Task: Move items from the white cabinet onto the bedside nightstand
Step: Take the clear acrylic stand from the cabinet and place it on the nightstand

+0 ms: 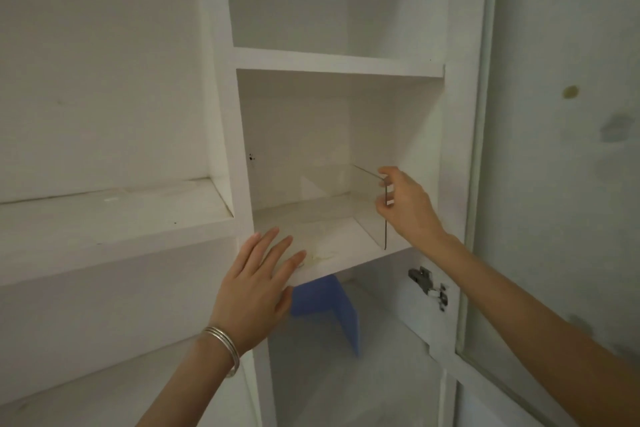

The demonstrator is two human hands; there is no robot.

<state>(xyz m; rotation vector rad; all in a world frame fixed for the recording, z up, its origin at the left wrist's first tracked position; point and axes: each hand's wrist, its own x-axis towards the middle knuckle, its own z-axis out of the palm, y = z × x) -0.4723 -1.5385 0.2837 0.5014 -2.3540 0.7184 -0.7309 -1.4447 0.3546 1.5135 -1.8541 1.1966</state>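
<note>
your right hand [403, 204] reaches into the middle compartment of the white cabinet [221, 87] and pinches the front upper corner of a clear acrylic piece [367, 215], thumb below and fingers curled over the top edge. the clear piece stands upright on the compartment's shelf [332, 253], close to the right inner wall, with one transparent panel running back toward the rear and a front edge that drops straight down to the shelf. its exact shape is hard to read because it is see-through. your left hand [258, 284] is spread flat, fingers loosely apart and pointing up and right, lying against the front lip of that same shelf at its left end; it grips nothing. a set of thin silver bangles [223, 347] circles your left wrist. the shelf surface carries a faint yellowish stain [320, 256] near its front edge, just beside your left fingertips. the compartment above is in view. in the compartment below, a blue folded piece [332, 308] stands on the bottom, partly hidden behind the shelf lip and your left hand. a metal hinge [427, 286] is fixed to the right side panel under the shelf, and the cabinet door [554, 184] stands open on the right. a long white ledge [114, 218] runs off to the left of the cabinet.
</note>
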